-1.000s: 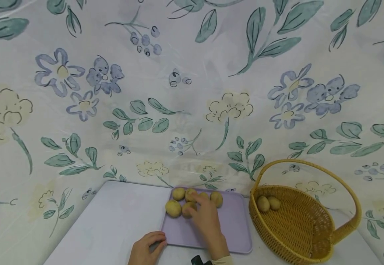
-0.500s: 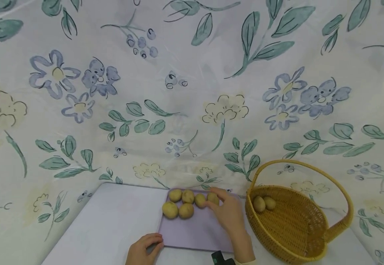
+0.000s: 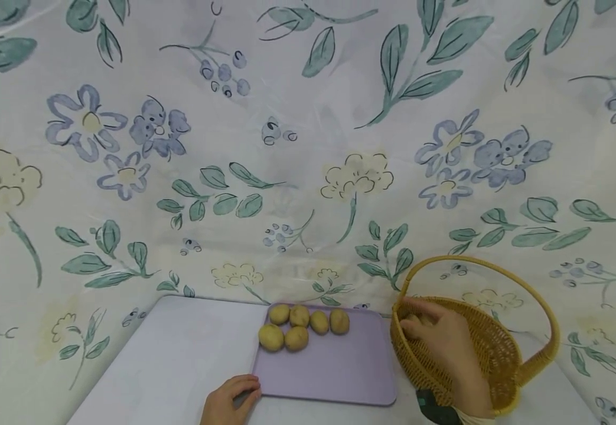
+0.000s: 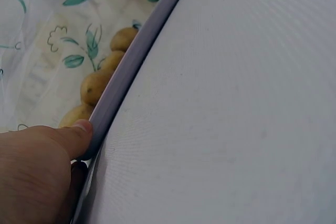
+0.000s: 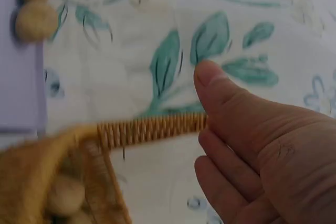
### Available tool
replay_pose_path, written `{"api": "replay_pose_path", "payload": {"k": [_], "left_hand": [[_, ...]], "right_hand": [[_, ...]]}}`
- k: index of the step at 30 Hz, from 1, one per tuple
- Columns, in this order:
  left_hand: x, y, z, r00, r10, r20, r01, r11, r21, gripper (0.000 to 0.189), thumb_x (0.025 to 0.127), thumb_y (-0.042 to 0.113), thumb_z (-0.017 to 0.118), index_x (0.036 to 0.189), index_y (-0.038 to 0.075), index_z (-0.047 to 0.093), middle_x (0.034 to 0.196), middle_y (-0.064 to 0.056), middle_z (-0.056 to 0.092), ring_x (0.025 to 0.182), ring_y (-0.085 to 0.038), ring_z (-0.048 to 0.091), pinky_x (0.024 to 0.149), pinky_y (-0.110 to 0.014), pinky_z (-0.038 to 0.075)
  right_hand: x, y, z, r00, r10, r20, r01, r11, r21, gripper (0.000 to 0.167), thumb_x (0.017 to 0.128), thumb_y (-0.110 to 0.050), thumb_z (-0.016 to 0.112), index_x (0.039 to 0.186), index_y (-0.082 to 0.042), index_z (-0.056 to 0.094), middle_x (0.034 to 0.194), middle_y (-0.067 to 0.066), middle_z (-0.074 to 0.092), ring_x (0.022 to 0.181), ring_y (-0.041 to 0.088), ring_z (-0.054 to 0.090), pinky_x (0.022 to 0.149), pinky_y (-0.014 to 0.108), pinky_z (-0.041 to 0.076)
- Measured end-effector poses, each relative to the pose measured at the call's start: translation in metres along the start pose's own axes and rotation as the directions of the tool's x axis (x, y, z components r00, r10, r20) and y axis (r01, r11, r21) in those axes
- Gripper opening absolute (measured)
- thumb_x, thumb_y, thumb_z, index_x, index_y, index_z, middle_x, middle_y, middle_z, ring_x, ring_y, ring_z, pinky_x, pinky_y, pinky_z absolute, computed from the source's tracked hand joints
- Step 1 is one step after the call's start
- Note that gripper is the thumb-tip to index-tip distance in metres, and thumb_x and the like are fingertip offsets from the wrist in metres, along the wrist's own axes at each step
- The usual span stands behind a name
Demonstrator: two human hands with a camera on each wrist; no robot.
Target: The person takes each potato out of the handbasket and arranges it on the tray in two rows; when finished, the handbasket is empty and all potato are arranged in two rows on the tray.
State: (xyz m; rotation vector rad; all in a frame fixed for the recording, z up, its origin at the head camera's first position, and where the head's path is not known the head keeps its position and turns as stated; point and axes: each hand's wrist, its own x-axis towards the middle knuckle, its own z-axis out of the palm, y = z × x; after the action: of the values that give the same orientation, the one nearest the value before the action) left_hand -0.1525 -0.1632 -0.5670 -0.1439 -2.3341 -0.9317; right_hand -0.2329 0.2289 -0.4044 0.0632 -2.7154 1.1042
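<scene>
Several potatoes (image 3: 297, 337) sit in two rows at the back left of a lilac tray (image 3: 334, 372). At the tray's front left corner my left hand (image 3: 230, 401) holds the rim. In the left wrist view the thumb (image 4: 80, 136) lies against the tray's edge; the other fingers are hidden. My right hand (image 3: 446, 342) reaches over the wicker basket (image 3: 504, 354), at its left end where potatoes (image 3: 416, 326) lie partly hidden behind the fingers. The right wrist view shows that hand (image 5: 262, 150) with thumb extended, holding nothing, beside the basket's handle (image 5: 152, 130).
The basket's tall arched handle (image 3: 499, 268) rises above it, right of the tray. A white table (image 3: 180, 348) spreads to the left. Behind everything hangs a floral cloth (image 3: 286, 147).
My right hand has moved from the potatoes on the tray rightward to the basket. A potato stands at the row's right end on the tray. My left hand stays at the tray corner.
</scene>
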Motion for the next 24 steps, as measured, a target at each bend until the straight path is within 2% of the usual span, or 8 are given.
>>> {"api": "replay_pose_path", "payload": {"k": [2, 4, 10, 13, 18, 21, 24], "left_hand": [[0.0, -0.001, 0.0, 1.0, 0.005, -0.002, -0.005, 1.0, -0.006, 0.022, 0.068, 0.009, 0.092, 0.081, 0.022, 0.078, 0.09, 0.01, 0.077, 0.086, -0.007, 0.073, 0.082, -0.001, 0.048], [-0.001, -0.001, 0.0, 1.0, -0.002, 0.009, 0.002, 1.0, -0.002, 0.021, 0.069, 0.011, 0.092, 0.082, 0.022, 0.079, 0.091, 0.01, 0.077, 0.087, -0.007, 0.073, 0.082, -0.002, 0.049], [0.0, 0.002, -0.002, 0.999, -0.036, 0.039, 0.035, 0.999, 0.017, 0.018, 0.072, 0.014, 0.09, 0.084, 0.022, 0.079, 0.092, 0.01, 0.077, 0.088, -0.009, 0.074, 0.079, -0.026, 0.062], [0.0, 0.002, -0.003, 0.998, -0.045, 0.044, 0.044, 0.999, 0.017, 0.018, 0.073, 0.014, 0.09, 0.084, 0.022, 0.079, 0.092, 0.01, 0.077, 0.089, -0.008, 0.074, 0.079, -0.03, 0.063], [0.0, 0.002, -0.002, 0.998, -0.047, 0.046, 0.046, 0.999, 0.013, 0.018, 0.072, 0.014, 0.09, 0.083, 0.022, 0.079, 0.092, 0.01, 0.077, 0.089, -0.007, 0.073, 0.08, -0.024, 0.061], [-0.001, 0.002, -0.002, 0.998, -0.044, 0.038, 0.044, 0.999, 0.004, 0.018, 0.071, 0.013, 0.091, 0.082, 0.022, 0.079, 0.092, 0.011, 0.077, 0.088, -0.007, 0.073, 0.08, -0.014, 0.057], [0.0, 0.002, -0.002, 0.998, -0.049, 0.03, 0.049, 0.999, -0.002, 0.019, 0.071, 0.013, 0.091, 0.081, 0.023, 0.079, 0.091, 0.012, 0.077, 0.088, -0.006, 0.073, 0.08, -0.012, 0.056]], "right_hand": [[0.002, 0.012, -0.01, 1.0, -0.015, 0.013, 0.015, 0.999, -0.03, 0.055, 0.086, -0.043, 0.081, 0.135, -0.02, 0.067, 0.137, 0.012, 0.067, 0.126, 0.041, 0.062, 0.101, 0.057, 0.055], [0.004, 0.024, -0.018, 1.0, -0.019, 0.022, 0.02, 0.998, -0.065, 0.058, 0.086, -0.045, 0.08, 0.136, -0.017, 0.067, 0.136, 0.013, 0.068, 0.127, 0.042, 0.061, 0.101, 0.058, 0.054], [0.009, 0.047, -0.03, 0.996, 0.03, 0.089, -0.021, 0.995, -0.101, 0.068, 0.083, -0.057, 0.078, 0.136, -0.015, 0.066, 0.141, 0.017, 0.063, 0.134, 0.046, 0.053, 0.105, 0.062, 0.049], [0.015, 0.056, -0.032, 0.994, 0.036, 0.102, -0.023, 0.992, -0.128, 0.074, 0.081, -0.063, 0.077, 0.136, -0.015, 0.066, 0.141, 0.02, 0.062, 0.133, 0.048, 0.053, 0.103, 0.063, 0.05], [0.022, 0.069, -0.031, 0.991, 0.053, 0.119, -0.034, 0.987, -0.155, 0.07, 0.081, -0.059, 0.079, 0.134, -0.016, 0.068, 0.14, 0.021, 0.063, 0.13, 0.048, 0.055, 0.101, 0.062, 0.051], [0.026, 0.074, -0.031, 0.991, 0.041, 0.128, -0.019, 0.986, -0.168, 0.064, 0.082, -0.053, 0.082, 0.131, -0.015, 0.07, 0.138, 0.021, 0.064, 0.128, 0.049, 0.056, 0.101, 0.063, 0.051], [0.031, 0.077, -0.031, 0.989, 0.021, 0.145, 0.006, 0.983, -0.184, 0.063, 0.082, -0.05, 0.082, 0.131, -0.012, 0.07, 0.137, 0.022, 0.064, 0.129, 0.051, 0.054, 0.103, 0.065, 0.048]]}}
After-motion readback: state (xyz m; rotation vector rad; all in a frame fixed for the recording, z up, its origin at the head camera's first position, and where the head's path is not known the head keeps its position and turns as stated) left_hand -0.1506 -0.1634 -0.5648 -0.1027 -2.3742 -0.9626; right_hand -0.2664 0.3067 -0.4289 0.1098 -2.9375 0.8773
